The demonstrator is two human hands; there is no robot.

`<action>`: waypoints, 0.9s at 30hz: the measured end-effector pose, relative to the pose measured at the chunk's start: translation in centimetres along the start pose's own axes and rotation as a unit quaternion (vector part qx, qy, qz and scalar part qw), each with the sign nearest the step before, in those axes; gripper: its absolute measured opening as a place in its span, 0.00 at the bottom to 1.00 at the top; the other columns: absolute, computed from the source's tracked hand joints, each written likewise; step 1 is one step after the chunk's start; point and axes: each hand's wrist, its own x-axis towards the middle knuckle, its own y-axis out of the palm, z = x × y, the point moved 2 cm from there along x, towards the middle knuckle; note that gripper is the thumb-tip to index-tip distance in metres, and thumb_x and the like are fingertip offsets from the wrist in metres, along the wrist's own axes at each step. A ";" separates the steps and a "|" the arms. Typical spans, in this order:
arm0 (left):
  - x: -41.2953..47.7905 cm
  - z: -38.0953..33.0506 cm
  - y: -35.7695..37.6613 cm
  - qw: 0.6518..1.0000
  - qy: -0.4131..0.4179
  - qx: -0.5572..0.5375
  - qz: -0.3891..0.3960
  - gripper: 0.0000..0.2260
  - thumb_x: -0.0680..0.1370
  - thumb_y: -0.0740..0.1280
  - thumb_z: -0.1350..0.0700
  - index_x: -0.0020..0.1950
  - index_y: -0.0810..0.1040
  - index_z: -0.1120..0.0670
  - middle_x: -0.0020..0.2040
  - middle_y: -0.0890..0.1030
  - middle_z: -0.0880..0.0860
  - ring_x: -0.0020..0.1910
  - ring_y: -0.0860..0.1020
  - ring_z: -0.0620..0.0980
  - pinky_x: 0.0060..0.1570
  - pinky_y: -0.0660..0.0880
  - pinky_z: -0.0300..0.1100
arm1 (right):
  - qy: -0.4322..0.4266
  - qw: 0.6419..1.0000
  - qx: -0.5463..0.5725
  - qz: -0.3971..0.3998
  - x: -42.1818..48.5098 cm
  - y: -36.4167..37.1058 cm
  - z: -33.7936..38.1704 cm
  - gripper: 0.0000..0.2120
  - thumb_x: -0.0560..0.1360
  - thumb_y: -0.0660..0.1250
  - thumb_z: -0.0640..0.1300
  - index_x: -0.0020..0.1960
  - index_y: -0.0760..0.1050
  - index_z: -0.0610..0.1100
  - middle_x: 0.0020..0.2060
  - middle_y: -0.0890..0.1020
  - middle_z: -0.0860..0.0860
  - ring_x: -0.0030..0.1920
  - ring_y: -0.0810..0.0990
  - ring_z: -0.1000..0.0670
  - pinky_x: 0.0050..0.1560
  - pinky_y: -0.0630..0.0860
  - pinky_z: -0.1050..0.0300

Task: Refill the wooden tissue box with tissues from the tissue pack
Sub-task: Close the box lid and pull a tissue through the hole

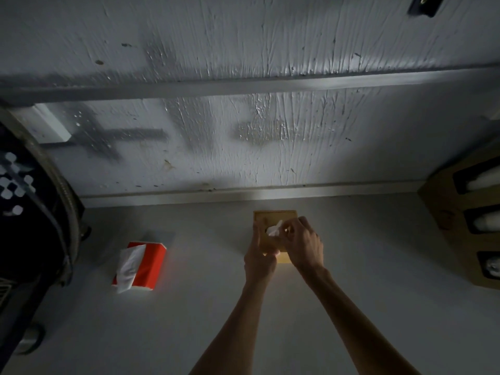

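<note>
Wooden tissue box point(274, 215) under both hands at the back of the grey desk point(365, 293)
Left hand point(259, 257) clasps the box's near left side; right hand point(304, 246) pinches a white tissue point(273, 229) at the top opening. Red tissue pack point(140, 265) lies well apart to the left, tissue poking out
</note>
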 end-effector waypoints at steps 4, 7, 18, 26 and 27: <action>-0.3 0.0 -0.1 1.000 -0.003 0.002 0.002 0.38 0.73 0.70 0.56 0.78 0.55 0.41 0.67 0.77 0.55 0.64 0.77 0.54 0.64 0.73 0.47 | -0.041 0.999 -0.020 -0.012 0.2 -0.8 -1.0 0.12 0.78 0.63 0.54 0.53 0.75 0.47 0.51 0.73 0.55 0.46 0.76 0.54 0.38 0.77 0.59; -0.4 -0.2 -0.2 1.000 -0.004 -0.002 0.002 0.38 0.73 0.70 0.56 0.77 0.55 0.40 0.66 0.78 0.54 0.62 0.78 0.54 0.62 0.74 0.47 | -0.067 0.997 -0.029 0.017 1.6 -1.3 -0.5 0.06 0.72 0.73 0.45 0.46 0.78 0.44 0.43 0.76 0.53 0.43 0.76 0.50 0.41 0.77 0.52; -0.6 -0.5 -0.3 1.000 0.006 0.006 0.001 0.38 0.73 0.71 0.57 0.78 0.55 0.42 0.65 0.79 0.54 0.61 0.79 0.53 0.63 0.74 0.50 | -0.060 0.993 0.025 0.094 3.4 0.7 -1.0 0.06 0.70 0.71 0.52 0.38 0.82 0.50 0.43 0.83 0.54 0.51 0.74 0.53 0.50 0.72 0.57; -0.8 -0.6 -0.4 1.000 -0.006 0.000 0.004 0.38 0.73 0.70 0.57 0.78 0.55 0.41 0.65 0.79 0.54 0.62 0.78 0.53 0.64 0.73 0.48 | -0.026 0.992 0.038 0.117 3.4 1.4 -1.6 0.16 0.70 0.67 0.60 0.50 0.82 0.50 0.53 0.80 0.53 0.60 0.69 0.50 0.54 0.64 0.59; -0.8 -0.7 -0.4 1.000 -0.009 0.000 0.004 0.38 0.74 0.70 0.57 0.78 0.55 0.42 0.66 0.79 0.54 0.62 0.78 0.53 0.64 0.73 0.48 | -0.026 0.992 0.024 0.119 3.5 1.3 -1.5 0.13 0.70 0.69 0.58 0.48 0.82 0.50 0.52 0.81 0.52 0.60 0.69 0.49 0.53 0.66 0.58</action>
